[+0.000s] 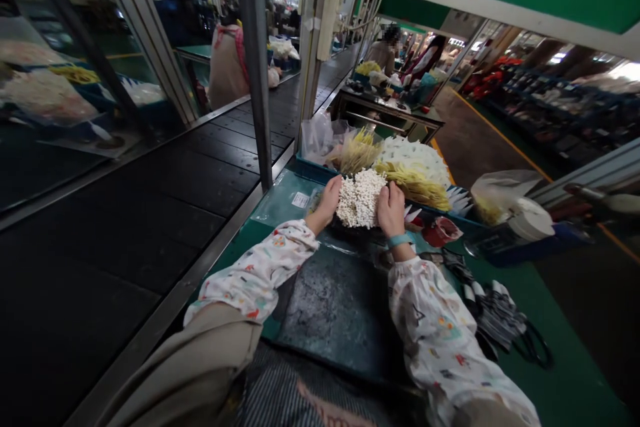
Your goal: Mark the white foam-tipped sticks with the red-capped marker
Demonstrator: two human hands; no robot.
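A dense cluster of small white bead-like tips (361, 199) sits between my two hands, over the far edge of a dark work mat (330, 307). My left hand (326, 201) presses its left side with the fingers curled. On the opposite side, my right hand (392, 208) closes around the cluster, thumb towards me. Whatever lies beneath the white tips is mostly hidden. Just beyond the hands, a blue tray (311, 171) holds yellow stems (415, 184), white petal-like pieces (413, 155) and clear plastic bags (323, 135).
A dark conveyor (210, 167) runs along the left, with a metal post (256, 67) beside it. To the right lie a red roll-like object (442, 231), grey gloves (495, 313) and a white tub (530, 221). Co-workers sit at tables farther back.
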